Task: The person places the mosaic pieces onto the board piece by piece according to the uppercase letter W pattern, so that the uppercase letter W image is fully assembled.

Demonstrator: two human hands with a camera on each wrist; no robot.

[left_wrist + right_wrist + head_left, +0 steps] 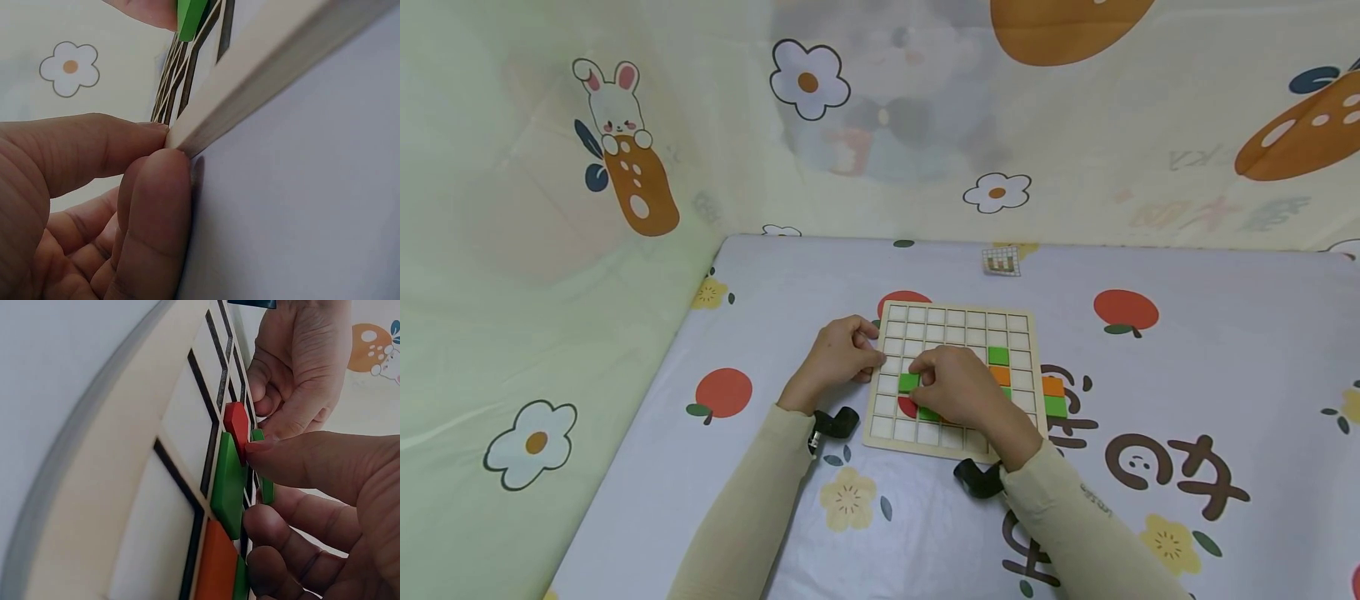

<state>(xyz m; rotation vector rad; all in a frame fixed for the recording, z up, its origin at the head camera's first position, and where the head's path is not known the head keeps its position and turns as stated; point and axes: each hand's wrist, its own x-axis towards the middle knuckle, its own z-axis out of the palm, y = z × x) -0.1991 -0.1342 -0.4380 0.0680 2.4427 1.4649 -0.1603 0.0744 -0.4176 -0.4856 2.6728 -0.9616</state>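
Observation:
A wooden grid board [957,317] lies on the cloth. My left hand [842,354] pinches its left edge between thumb and finger. My right hand [958,383] is over the board, thumb and finger on a green square tile [909,383] at the left part of the grid. In the right wrist view this green tile [267,487] shows between thumb and fingers. Just nearer lie a red tile [236,428], another green tile [228,481] and an orange tile [215,562]. Toward the right of the grid sit a green tile [998,356] and an orange tile [999,376]; the right hand hides some cells.
Beside the board's right edge are a loose orange tile [1053,387] and a green tile [1056,407]. A small printed card [1002,261] lies beyond the board. Printed cloth [760,500] covers the table, and a patterned curtain [895,125] stands behind it.

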